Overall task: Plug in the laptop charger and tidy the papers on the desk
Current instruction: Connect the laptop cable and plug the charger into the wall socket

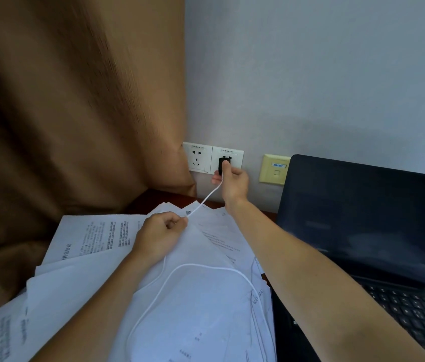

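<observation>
While the right hand (233,184) pinches the black charger plug (224,164) at the right wall socket (227,161) | left hand (161,232) grips the white cable (207,196) | papers (193,296) lie scattered on the desk (159,197) beside the open laptop (368,231)

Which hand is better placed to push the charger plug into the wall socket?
Right. The right hand grips the black plug at the socket; the left hand is over the papers, holding the white cable.

The plug (224,164) is black. The cable (206,198) is white. The papers (96,239) are white with black print. The laptop (363,218) is dark blue-black. The curtain (70,113) is brown. The wall (323,74) is pale grey. The sockets (197,157) are white, and one plate (274,169) is yellow.
</observation>
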`<state>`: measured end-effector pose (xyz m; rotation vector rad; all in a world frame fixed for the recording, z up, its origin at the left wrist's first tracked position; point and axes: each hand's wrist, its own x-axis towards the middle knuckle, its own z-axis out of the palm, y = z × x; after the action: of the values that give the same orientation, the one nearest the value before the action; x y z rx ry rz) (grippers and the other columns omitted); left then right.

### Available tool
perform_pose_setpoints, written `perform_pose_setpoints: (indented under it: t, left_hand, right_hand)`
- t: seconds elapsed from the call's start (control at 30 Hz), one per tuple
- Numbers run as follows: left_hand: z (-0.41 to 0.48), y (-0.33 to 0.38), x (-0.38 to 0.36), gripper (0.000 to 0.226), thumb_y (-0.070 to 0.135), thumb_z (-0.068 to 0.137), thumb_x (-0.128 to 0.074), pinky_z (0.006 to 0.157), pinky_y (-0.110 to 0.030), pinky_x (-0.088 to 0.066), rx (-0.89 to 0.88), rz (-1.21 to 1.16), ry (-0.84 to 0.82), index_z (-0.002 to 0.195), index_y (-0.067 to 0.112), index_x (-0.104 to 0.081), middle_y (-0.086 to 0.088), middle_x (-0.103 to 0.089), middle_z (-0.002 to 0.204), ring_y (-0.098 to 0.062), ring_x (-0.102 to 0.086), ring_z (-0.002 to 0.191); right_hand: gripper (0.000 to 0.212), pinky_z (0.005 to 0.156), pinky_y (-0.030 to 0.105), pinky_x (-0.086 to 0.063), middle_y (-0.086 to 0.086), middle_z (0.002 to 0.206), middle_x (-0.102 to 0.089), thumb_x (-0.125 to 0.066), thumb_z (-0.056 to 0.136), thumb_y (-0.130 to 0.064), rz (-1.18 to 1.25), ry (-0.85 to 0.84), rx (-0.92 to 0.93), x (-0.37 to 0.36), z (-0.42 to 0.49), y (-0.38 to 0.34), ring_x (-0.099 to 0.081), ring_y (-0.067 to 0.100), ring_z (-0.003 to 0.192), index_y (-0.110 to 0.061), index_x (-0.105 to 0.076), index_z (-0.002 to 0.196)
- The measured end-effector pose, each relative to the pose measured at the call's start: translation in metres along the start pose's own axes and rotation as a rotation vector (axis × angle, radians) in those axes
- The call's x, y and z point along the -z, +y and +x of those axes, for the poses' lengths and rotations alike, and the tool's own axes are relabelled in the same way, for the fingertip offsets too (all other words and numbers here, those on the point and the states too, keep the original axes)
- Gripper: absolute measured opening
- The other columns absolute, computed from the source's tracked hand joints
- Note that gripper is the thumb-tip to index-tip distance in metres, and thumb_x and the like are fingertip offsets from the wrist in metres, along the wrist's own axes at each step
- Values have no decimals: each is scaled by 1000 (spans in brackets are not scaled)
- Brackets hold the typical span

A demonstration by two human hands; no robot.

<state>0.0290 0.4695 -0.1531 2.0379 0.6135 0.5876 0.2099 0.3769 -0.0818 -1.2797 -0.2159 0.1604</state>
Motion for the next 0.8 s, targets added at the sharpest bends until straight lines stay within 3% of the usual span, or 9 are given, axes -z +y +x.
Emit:
perform_pose_setpoints:
  t: [0.13, 0.27, 0.33, 0.43, 0.57, 0.7, 0.8]
  left_hand:
    - [-3, 5, 2, 24, 42, 94, -73, 77, -34, -53, 31, -73, -2, 78, 26, -79, 8, -70, 64, -15, -65, 68]
    - [-6, 8, 4, 26, 42, 94, -74, 76, -33, -52, 39, -103, -7, 76, 25, -80, 7, -68, 61, -13, -62, 63]
    - [-8, 11, 5, 28, 46, 94, -73, 79, -36, -54, 45, -107, -15, 77, 25, -81, 8, -70, 64, -14, -64, 65]
    - [-12, 17, 7, 35, 52, 95, -69, 81, -36, -53, 47, -95, -36, 74, 26, -81, 10, -69, 60, -15, -64, 68]
    - [-15, 19, 10, 47, 56, 99, -61, 84, -36, -51, 42, -79, -74, 66, 26, -78, 1, -57, 50, -17, -58, 60]
    - [-13, 17, 10, 53, 53, 102, -58, 89, -39, -50, 21, -107, -100, 63, 22, -76, -4, -59, 52, -17, -58, 59]
    - [-13, 15, 10, 54, 51, 102, -58, 89, -41, -51, 1, -128, -100, 61, 20, -76, -8, -60, 54, -17, -57, 58]
  right_hand:
    - [36, 57, 19, -54, 17, 96, -72, -63, 100, -30, 31, 16, 14, 2, 0, 1, -72, 20, 69, 0, -52, 118]
    - [41, 54, 17, -53, 18, 93, -74, -62, 100, -32, -17, -5, -6, 4, 4, -2, -73, 16, 62, 6, -58, 116]
    - [42, 50, 15, -50, 19, 85, -72, -61, 101, -31, -42, -14, -9, 2, 8, -9, -68, 13, 55, 11, -64, 106]
    - [35, 48, 14, -48, 17, 78, -69, -60, 101, -29, -32, 3, -41, -1, 14, -19, -65, 12, 51, 3, -64, 88]
    - [29, 44, 17, -48, 15, 88, -70, -62, 100, -24, 40, 29, -94, -6, 19, -31, -68, 16, 55, -4, -57, 79]
    - [23, 44, 19, -50, 20, 102, -71, -64, 98, -22, 56, 26, -146, -9, 20, -36, -70, 22, 63, -4, -55, 90]
    - [21, 42, 20, -49, 17, 101, -68, -64, 98, -19, 71, 36, -163, -11, 21, -37, -70, 24, 61, -3, -53, 92]
